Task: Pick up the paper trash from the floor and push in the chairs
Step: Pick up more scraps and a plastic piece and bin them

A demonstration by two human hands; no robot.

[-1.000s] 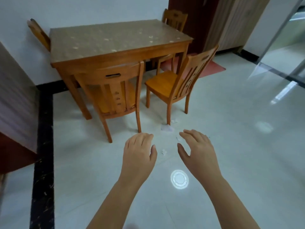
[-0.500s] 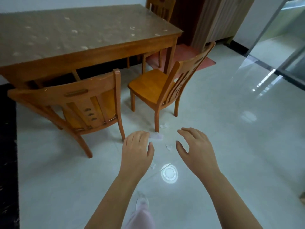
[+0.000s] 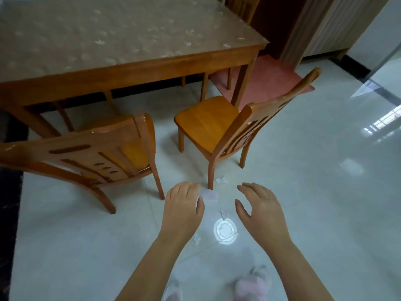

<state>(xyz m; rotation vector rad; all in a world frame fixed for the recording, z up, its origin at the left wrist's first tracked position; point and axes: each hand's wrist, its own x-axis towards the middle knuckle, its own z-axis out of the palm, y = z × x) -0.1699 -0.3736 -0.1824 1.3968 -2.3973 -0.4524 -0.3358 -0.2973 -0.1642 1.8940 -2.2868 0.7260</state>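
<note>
head view shows four paper scraps [image 3: 208, 195] beside two pulled-out chairs [image 3: 213, 121]

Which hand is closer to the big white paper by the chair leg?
Left. The left hand is right beside the big white paper, partly covering it; the right hand hovers apart, off to its right.

1. The largest paper scrap [image 3: 210, 195] is partly hidden by the left hand [image 3: 182, 211]; contact cannot be told.
2. The far chair [image 3: 242, 6] is cut off by the top edge.
3. The pink slippers [image 3: 252, 286] are blurred and cropped at the bottom edge.
</note>
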